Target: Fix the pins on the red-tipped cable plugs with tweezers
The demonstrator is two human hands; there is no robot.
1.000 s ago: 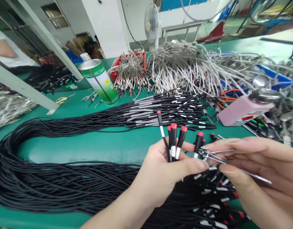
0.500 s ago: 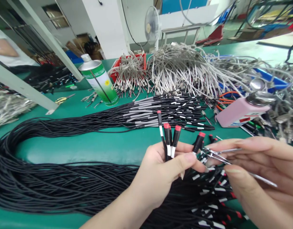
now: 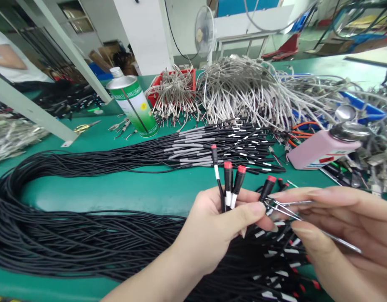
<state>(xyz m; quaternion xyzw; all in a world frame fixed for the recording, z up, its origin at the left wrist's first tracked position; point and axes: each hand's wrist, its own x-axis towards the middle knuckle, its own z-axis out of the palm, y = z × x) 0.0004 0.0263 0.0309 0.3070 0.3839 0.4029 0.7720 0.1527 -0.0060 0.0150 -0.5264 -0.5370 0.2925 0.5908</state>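
Across a green bench (image 3: 86,191) lies a looped bundle of black cables (image 3: 80,241), a fan (image 3: 204,31) standing beyond. Above them, the left hand (image 3: 217,226) is closed around several red-tipped connectors (image 3: 228,180) — thumb against fingers — while the right hand (image 3: 360,222), loosely curled, pinches metal tweezers (image 3: 341,241), tips near the rightmost connector.

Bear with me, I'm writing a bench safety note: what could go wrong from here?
The thin metal tool in the right hand is close to the left hand, so a slip might prick it. The left hand holds several red-tipped connectors at once; one could slide free. The pink bottle stands just beyond the right hand, so a knock might tip it over.
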